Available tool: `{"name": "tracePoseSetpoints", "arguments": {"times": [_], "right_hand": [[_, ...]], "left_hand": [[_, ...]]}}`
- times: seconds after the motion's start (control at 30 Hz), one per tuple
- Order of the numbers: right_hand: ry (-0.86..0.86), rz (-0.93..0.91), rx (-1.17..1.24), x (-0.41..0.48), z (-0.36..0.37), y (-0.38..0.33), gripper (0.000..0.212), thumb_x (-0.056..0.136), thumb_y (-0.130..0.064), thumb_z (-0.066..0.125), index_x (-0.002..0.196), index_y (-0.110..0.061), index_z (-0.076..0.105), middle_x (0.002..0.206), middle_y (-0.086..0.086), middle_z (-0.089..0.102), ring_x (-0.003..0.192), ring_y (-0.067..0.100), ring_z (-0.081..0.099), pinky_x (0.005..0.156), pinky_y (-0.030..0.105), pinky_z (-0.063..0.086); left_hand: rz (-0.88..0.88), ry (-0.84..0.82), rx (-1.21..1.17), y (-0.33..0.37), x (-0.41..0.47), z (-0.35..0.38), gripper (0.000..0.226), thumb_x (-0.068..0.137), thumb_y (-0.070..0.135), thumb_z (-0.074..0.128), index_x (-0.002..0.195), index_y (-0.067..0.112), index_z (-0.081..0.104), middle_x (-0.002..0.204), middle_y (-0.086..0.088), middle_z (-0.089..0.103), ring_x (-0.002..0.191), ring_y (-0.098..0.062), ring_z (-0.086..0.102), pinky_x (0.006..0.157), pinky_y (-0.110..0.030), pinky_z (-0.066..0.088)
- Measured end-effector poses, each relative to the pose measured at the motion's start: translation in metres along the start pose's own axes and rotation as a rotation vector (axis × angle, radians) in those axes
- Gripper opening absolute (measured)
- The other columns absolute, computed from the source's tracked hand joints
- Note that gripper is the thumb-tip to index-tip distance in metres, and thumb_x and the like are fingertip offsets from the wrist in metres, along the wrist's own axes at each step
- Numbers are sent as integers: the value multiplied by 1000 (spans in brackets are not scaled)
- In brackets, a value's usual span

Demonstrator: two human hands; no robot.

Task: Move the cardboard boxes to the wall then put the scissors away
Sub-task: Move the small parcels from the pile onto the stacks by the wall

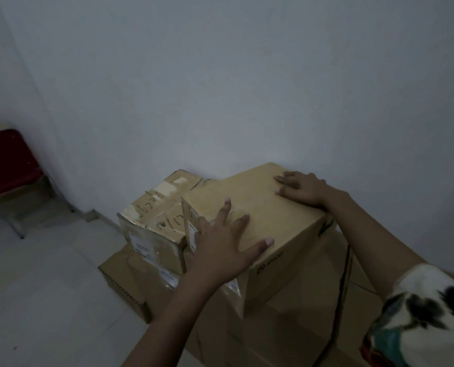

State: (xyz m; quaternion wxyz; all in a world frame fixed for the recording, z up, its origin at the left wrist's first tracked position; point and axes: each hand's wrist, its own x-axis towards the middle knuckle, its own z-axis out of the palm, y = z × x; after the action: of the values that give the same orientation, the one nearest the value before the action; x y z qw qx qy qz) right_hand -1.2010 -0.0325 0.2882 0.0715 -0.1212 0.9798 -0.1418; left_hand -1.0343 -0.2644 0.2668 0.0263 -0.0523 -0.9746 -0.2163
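A plain brown cardboard box (263,207) sits on top of a stack against the white wall (220,88). My left hand (220,239) lies flat on its near left part, fingers spread. My right hand (302,188) presses flat on its far right corner by the wall. Beside it on the left stands a taped, scribbled-on cardboard box (151,218). Both rest on larger flat boxes (122,274) on the floor. No scissors are in view.
A red padded folding chair (6,165) stands at the far left by the wall. Light tiled floor (43,287) spreads to the left of the stack. A dark cord (345,274) hangs down the right side of the boxes.
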Motion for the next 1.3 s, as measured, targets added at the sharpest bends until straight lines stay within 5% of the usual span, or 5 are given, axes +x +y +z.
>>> {"name": "tracePoseSetpoints", "arguments": {"times": [0.23, 0.67, 0.9, 1.03, 1.3], "right_hand": [[32, 152, -157, -20, 13, -34, 56, 100, -60, 20, 153, -42, 18, 163, -4, 13, 145, 38, 13, 113, 59, 15], [-52, 86, -202, -109, 36, -106, 66, 96, -61, 35, 154, -36, 17, 162, 0, 14, 145, 32, 17, 110, 49, 23], [-57, 88, -91, -149, 73, -159, 101, 73, -89, 36, 155, -33, 13, 163, 10, 1, 148, 38, -4, 115, 62, 5], [9, 130, -174, -139, 95, -161, 121, 67, -85, 55, 155, -30, -7, 160, 17, -18, 144, 43, -22, 109, 70, -11], [64, 169, -192, -137, 97, -142, 104, 81, -56, 67, 153, -42, -7, 162, 8, -18, 146, 37, -21, 110, 65, -11]], "left_hand": [[-13, -43, 20, -1, -4, 5, 84, 72, 86, 25, 148, 50, 20, 160, 8, -21, 144, -44, -5, 115, -55, 11], [-181, 19, -161, -13, -4, 17, 65, 93, 68, 19, 152, 42, 14, 159, 2, -23, 145, -40, -15, 113, -60, 1], [-73, -17, 13, -95, 62, -11, 63, 87, 75, 22, 146, 54, 18, 163, 5, -2, 144, -44, -15, 108, -68, -8], [-21, -17, 45, -96, 74, -12, 64, 88, 76, 24, 147, 52, 19, 163, 3, 4, 145, -44, 1, 109, -69, -2], [41, -18, 190, -87, 67, -9, 71, 87, 78, 19, 150, 48, 14, 161, -6, 7, 136, -47, 22, 107, -57, 20]]}}
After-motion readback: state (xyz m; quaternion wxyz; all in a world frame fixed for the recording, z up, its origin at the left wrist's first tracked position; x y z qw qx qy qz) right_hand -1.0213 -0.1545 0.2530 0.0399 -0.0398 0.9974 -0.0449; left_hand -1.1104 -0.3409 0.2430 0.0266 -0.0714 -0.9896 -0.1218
